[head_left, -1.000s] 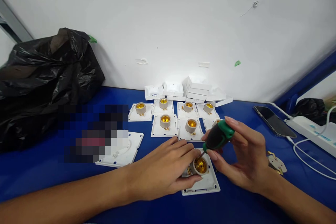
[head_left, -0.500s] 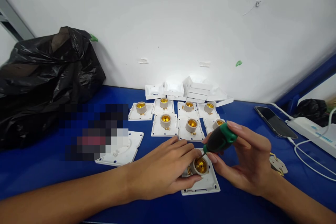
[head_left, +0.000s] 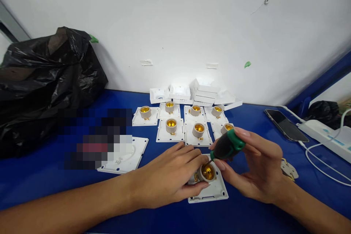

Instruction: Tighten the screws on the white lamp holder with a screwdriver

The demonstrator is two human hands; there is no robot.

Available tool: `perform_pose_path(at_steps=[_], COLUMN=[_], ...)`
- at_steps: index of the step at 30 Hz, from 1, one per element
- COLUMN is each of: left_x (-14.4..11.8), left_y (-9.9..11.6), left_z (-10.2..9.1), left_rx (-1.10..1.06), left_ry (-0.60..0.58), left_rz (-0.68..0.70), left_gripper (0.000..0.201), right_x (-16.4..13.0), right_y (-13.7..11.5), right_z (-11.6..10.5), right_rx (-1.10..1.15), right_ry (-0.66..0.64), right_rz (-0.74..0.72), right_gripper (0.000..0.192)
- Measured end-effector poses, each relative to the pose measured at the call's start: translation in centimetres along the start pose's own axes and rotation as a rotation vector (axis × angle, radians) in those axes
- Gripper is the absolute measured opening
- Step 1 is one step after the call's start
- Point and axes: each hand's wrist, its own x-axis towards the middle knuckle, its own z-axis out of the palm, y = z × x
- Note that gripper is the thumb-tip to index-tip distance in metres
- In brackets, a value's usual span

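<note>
My left hand (head_left: 175, 173) grips a round lamp socket (head_left: 208, 174) with a brass-coloured screw lining, thumb in front and fingers behind. The socket sits on a square white base plate (head_left: 216, 192) lying on the blue table. In my right hand (head_left: 255, 164) is a screwdriver (head_left: 227, 145) with a black and green handle, held tilted. Its thin shaft points down into the socket; the tip is hidden inside. Behind my hands stand several more white plates with sockets, such as this socket (head_left: 198, 129).
White square covers (head_left: 179, 91) are stacked against the wall. A bare white plate (head_left: 137, 153) lies left, beside a blurred patch. A black plastic bag (head_left: 52, 80) fills the far left. On the right are a phone (head_left: 286, 125), a power strip (head_left: 326, 137), white cables and a metal-and-ceramic part (head_left: 289, 169).
The whole view has shifted slightly. Both hands keep their grip on the socket and the screwdriver; the screwdriver handle has turned or tilted only a little.
</note>
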Motion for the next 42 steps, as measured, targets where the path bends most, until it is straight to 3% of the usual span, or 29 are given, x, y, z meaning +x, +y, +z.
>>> perform_pose_path(at_steps=[6,21,32,37,42], left_x=[0.0,0.1,0.4,0.2,0.0], left_y=[0.0,0.0,0.2,0.0,-0.1], left_z=[-0.1,-0.4,-0.7,-0.4,-0.2], left_rx=[-0.010,-0.007,-0.040,-0.020,0.006], left_ry=[-0.009,-0.026,-0.061,-0.047,-0.017], left_rz=[-0.011,-0.018,-0.024,-0.027,-0.011], left_gripper=[0.027,0.025,0.017,0.027,0.027], right_x=[0.5,1.2,1.3,1.1,0.4], right_y=[0.0,-0.3,-0.4,-0.5,0.0], right_z=[0.1,-0.6,-0.5,-0.6,-0.3], right_rx=[0.011,0.030,0.064,0.074,0.019], right_ry=[0.008,-0.118,-0.077,-0.009,0.068], right_rz=[-0.040,0.040,0.048,0.138,0.122], right_gripper=[0.090,0.101,0.091,0.078,0.088])
